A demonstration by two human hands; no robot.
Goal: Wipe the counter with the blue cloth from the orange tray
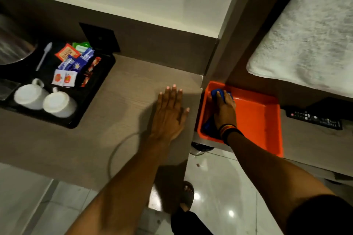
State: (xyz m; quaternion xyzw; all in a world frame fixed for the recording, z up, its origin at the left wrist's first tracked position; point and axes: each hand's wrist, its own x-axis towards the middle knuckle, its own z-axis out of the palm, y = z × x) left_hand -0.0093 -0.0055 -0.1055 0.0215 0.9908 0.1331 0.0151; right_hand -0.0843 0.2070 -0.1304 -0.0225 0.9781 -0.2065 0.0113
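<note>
While the left hand lies idle, the right is on the cloth.
Head view, right hand [223, 109]: inside the orange tray [256, 118], palm down, fingers curled on the blue cloth [219, 94]; banded wrist.
Cloth: along the tray's left side, blue showing past the fingertips and beside the wrist.
Tray: right of the counter [118, 120], on a lower ledge.
Left hand [170, 114]: flat on the counter near its right edge, fingers straight and slightly apart, holding nothing.
Far left: black tray [95, 89] with two white cups [45, 99], sachets [76, 61], a spoon [44, 55].
Right: remote [313, 119] beyond the orange tray.
</note>
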